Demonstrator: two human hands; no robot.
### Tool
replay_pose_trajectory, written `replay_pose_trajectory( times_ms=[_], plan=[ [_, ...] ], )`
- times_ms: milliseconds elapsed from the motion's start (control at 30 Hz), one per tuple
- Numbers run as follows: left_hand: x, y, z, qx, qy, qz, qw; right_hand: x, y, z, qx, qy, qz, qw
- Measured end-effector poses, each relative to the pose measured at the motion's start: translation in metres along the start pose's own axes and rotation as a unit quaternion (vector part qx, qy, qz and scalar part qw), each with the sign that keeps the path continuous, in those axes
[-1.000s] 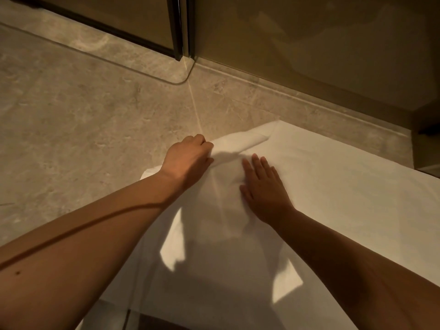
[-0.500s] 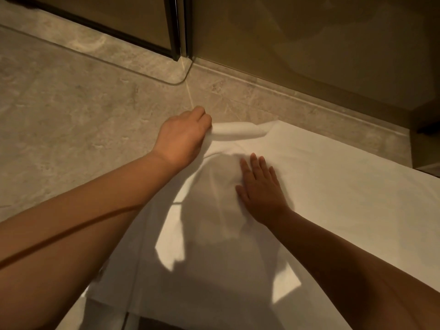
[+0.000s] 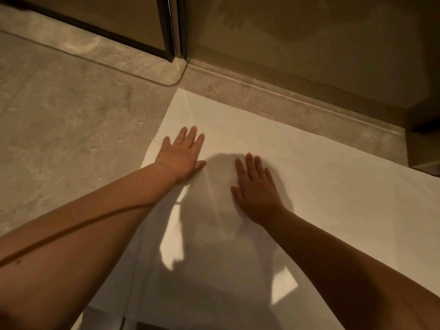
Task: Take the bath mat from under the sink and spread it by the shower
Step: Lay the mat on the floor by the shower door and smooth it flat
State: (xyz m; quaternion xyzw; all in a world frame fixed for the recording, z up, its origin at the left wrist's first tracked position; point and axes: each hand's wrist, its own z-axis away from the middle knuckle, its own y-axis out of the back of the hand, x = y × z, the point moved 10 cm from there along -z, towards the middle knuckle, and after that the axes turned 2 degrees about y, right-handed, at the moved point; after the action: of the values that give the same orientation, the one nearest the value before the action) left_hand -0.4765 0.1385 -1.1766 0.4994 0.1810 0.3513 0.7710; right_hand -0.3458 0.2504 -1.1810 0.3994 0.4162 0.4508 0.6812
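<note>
The white bath mat (image 3: 321, 186) lies flat on the stone floor, its far edge running along the raised shower threshold (image 3: 273, 94). Its far left corner reaches out near the dark shower door frame (image 3: 172, 32). My left hand (image 3: 182, 156) rests palm down on the mat near its left edge, fingers spread. Flat on the mat's middle is my right hand (image 3: 256, 189), fingers apart. Neither hand grips the cloth. My shadow darkens the near part of the mat.
Grey stone floor (image 3: 71, 127) stretches to the left of the mat. Glass shower panels (image 3: 309, 36) stand behind the threshold. A dark cabinet or wall edge (image 3: 423, 120) stands at the far right, next to the mat's right end.
My left hand had gripped the folded far left corner and pushed it outward; now the corner lies unfolded and flat, and the hand is open on the mat. My right hand stayed pressed down.
</note>
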Motion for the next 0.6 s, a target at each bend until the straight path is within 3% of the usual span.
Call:
replay_pose_trajectory(
  times_ms=[200, 333, 400, 600],
  plan=[
    [-0.013, -0.008, -0.005, 0.002, 0.01, -0.041, 0.999, 0.012, -0.002, 0.015, 0.022, -0.04, 0.004, 0.999],
    [0.009, -0.003, 0.015, 0.129, -0.057, -0.008, 0.99, 0.024, -0.011, 0.027, 0.018, -0.072, 0.006, 0.997],
    [0.024, -0.017, 0.027, 0.127, -0.092, 0.003, 0.988, 0.025, -0.013, 0.026, 0.018, -0.067, 0.012, 0.997],
    [0.014, -0.029, 0.027, 0.118, -0.07, -0.002, 0.991, 0.022, -0.016, 0.021, 0.026, -0.066, 0.018, 0.997]
  ],
)
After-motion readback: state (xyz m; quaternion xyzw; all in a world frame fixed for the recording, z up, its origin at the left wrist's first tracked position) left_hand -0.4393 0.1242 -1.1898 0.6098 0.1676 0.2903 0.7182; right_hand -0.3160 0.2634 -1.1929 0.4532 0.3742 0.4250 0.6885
